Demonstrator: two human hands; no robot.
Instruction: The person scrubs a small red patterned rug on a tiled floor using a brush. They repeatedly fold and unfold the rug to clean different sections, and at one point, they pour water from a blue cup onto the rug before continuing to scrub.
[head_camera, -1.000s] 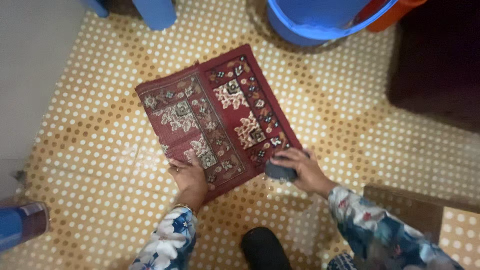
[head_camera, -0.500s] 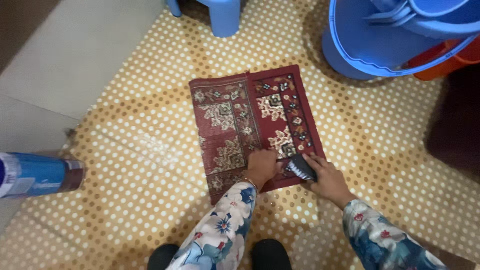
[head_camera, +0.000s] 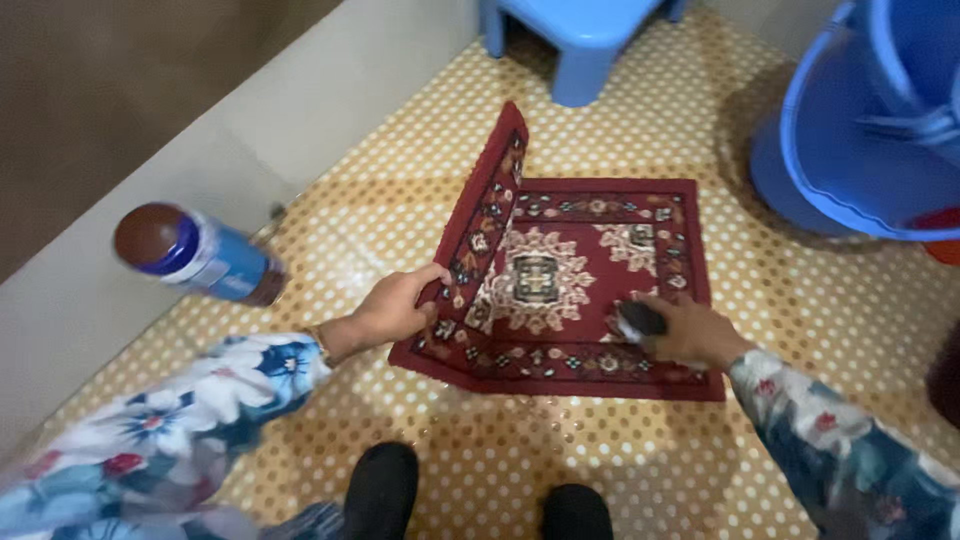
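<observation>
A small dark red patterned rug (head_camera: 570, 290) lies on the yellow dotted floor (head_camera: 760, 440). My left hand (head_camera: 395, 308) grips its left edge and lifts that side, so the left flap stands up and folds toward the middle. My right hand (head_camera: 690, 332) rests on the rug's lower right part, closed on a small dark object (head_camera: 640, 320), which presses on the rug. Both arms wear floral sleeves.
A blue bottle with a dark cap (head_camera: 195, 255) stands at the left by the grey wall. A light blue plastic stool (head_camera: 585, 35) is at the top, a large blue bucket (head_camera: 850, 140) at the right. My dark shoes (head_camera: 385, 490) are below.
The view has shifted and the rug now faces square. My left hand has moved from the rug's lower middle to its left edge and raised that side.
</observation>
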